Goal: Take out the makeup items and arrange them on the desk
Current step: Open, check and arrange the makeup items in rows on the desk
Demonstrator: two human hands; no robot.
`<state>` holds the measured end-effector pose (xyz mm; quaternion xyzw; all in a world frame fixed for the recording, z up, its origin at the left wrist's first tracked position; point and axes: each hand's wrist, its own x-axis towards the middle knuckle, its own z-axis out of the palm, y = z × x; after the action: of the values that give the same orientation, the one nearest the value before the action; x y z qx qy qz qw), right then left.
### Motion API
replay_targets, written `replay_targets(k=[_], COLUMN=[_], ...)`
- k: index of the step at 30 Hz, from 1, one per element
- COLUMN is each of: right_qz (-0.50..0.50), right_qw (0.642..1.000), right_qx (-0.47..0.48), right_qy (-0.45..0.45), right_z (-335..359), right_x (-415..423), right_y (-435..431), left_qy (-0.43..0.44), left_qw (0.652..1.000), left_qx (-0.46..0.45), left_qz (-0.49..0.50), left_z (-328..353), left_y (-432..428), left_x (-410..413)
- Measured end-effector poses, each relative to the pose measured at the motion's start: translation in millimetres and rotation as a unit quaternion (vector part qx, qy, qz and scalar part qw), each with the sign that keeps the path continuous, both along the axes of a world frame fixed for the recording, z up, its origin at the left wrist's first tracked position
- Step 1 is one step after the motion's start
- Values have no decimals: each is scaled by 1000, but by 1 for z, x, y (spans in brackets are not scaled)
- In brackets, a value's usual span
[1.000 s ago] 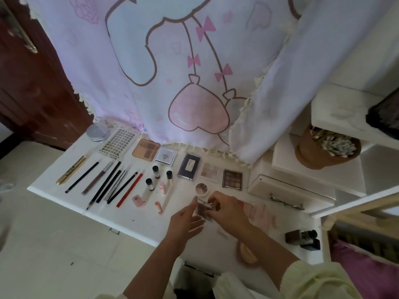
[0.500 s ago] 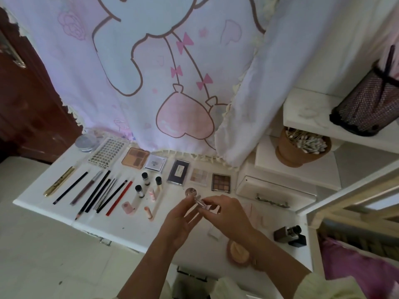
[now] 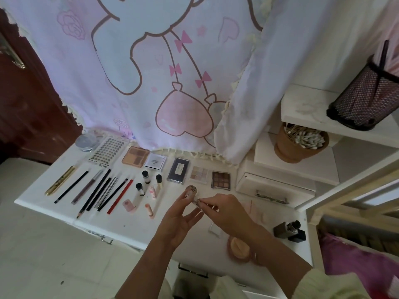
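A white tabletop stood below a cartoon-print curtain, with white shelves to the right. Just above it, the right hand pinched a small, clear, glinting case. The left hand, fingers loosely spread, touched it.

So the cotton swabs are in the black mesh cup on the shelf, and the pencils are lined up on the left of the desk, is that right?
Not quite. The head view shows the cotton swabs in the brown pot; the black mesh cup stands on the shelf above it. The pencils are lined up on the left of the desk, as you said.
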<state>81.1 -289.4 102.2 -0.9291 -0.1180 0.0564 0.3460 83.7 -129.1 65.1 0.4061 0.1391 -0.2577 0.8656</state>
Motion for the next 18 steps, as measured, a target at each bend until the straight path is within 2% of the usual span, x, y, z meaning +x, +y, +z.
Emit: replay_targets(k=[6, 10, 18], right_qz=[22, 3, 12], right_qw=[1000, 998, 999], right_qx=[9, 65, 31], right_qy=[-4, -8, -35], right_z=[11, 21, 19], right_x=[0, 2, 4], right_y=[-1, -3, -16], left_qy=[27, 63, 114], left_qw=[999, 998, 993], left_qx=[-7, -6, -27], left_qz=[18, 20, -14], left_z=[3, 7, 16], left_y=[0, -3, -10], left_x=[0, 1, 8])
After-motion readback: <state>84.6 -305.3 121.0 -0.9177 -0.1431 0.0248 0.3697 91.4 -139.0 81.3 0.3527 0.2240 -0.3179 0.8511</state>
